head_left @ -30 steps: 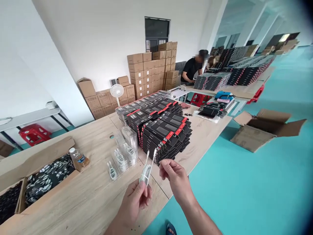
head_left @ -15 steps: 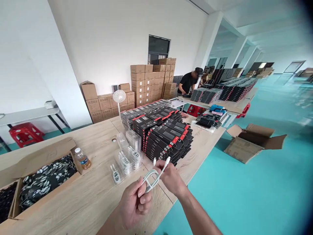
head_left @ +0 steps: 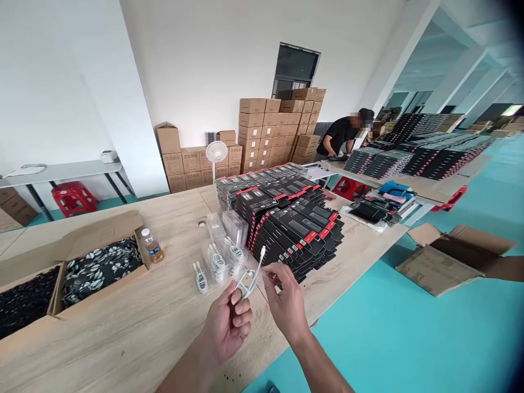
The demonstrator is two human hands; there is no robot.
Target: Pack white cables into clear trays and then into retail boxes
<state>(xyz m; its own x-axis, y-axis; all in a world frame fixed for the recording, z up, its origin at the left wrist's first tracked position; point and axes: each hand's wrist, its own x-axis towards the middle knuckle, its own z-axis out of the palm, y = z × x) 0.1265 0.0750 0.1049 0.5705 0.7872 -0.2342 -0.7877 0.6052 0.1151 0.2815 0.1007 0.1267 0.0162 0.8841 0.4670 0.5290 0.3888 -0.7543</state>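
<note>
My left hand [head_left: 228, 326] is closed round a coiled white cable [head_left: 248, 279], whose plug end sticks up past my fingers. My right hand [head_left: 284, 301] pinches the same cable just to the right of the coil. Both hands hover over the near edge of a long wooden table [head_left: 135, 322]. Beyond them lie clear plastic trays [head_left: 223, 248] with more coiled white cables, one loose cable pack [head_left: 200, 278] to their left, and a large stack of black and red retail boxes [head_left: 292, 221].
An open carton [head_left: 96, 267] of black cables and a drink bottle [head_left: 152, 246] sit at the left. A small white fan [head_left: 216, 154], stacked cardboard boxes [head_left: 278, 128], a red stool [head_left: 74, 197] and a person in black [head_left: 341, 136] are behind. An open carton [head_left: 454, 256] lies on the teal floor.
The view has swung a little left and down. The cable has tightened into a smaller coil in my left hand, and my right hand has shifted its pinch along it.
</note>
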